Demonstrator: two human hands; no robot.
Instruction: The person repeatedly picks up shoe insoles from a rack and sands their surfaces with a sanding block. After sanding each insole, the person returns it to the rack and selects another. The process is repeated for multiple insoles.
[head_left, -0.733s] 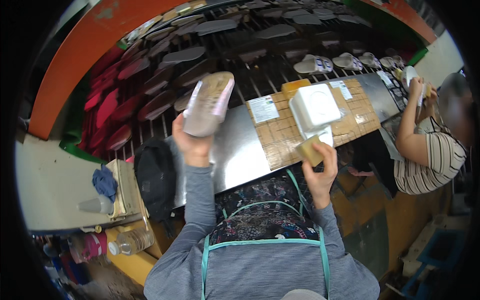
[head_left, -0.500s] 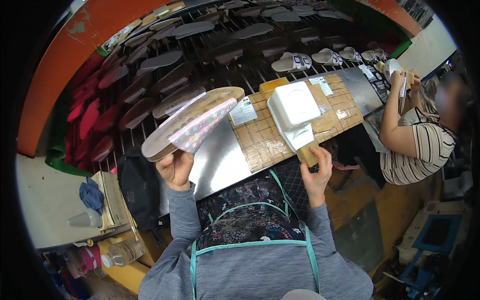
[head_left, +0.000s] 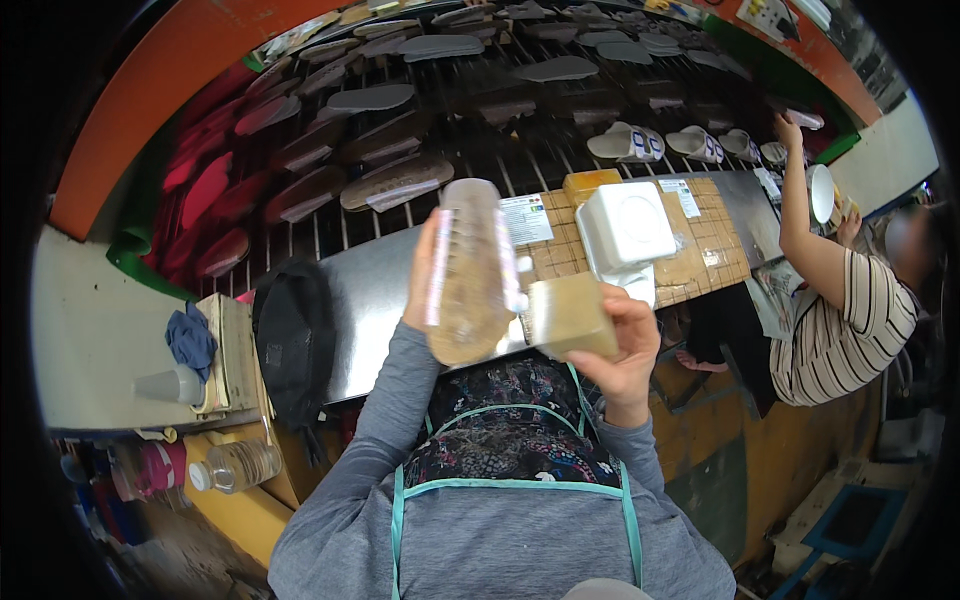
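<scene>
Shoe sole (head_left: 466,270), 1, held upright in front of the chest, above the steel bench (head_left: 372,300).
Left hand (head_left: 425,275) wraps its edge, fingers curled; right hand (head_left: 625,350) grips 1 tan sanding block (head_left: 570,315) touching the sole. 1 white square tub (head_left: 625,225) sits on the bench, contents unseen.

The left hand (head_left: 425,285) has swung the shoe sole (head_left: 468,270) in from out wide, so it's now upright right in front of the person, bottom facing them. The right hand (head_left: 620,345) lifted the tan block (head_left: 570,315) off the bench (head_left: 380,290) and it's now touching the sole's edge, below the white container (head_left: 625,225).
</scene>
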